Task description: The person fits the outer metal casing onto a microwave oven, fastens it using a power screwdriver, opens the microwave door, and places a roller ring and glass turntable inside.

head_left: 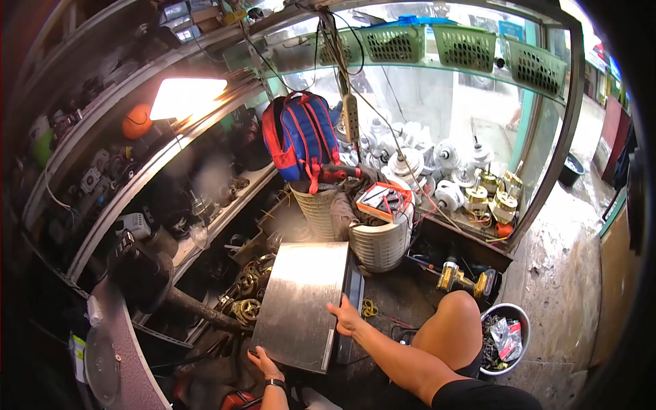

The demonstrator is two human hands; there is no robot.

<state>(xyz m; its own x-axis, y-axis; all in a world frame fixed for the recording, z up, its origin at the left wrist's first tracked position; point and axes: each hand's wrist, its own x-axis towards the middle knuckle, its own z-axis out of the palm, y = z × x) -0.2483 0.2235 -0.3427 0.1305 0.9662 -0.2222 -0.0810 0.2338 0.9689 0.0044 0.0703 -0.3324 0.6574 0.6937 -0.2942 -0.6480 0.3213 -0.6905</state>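
Observation:
A flat, silver-grey metal case [301,301] with a dark side or front panel [352,307] is low in front of me, its top face up and shining at the far end. My left hand [266,363] grips its near left corner, a dark band on the wrist. On the right edge is my right hand [346,318], thumb over the top and the other fingers down along the side. What supports the case from below is hidden.
Coiled brass-coloured parts [246,311] lie left of the case. Behind it stand ribbed baskets [379,246], one bearing an orange box [384,200], and a blue-red backpack [304,137]. A yellow cordless drill [456,279] and a bowl of small parts [525,335] are beside my knee.

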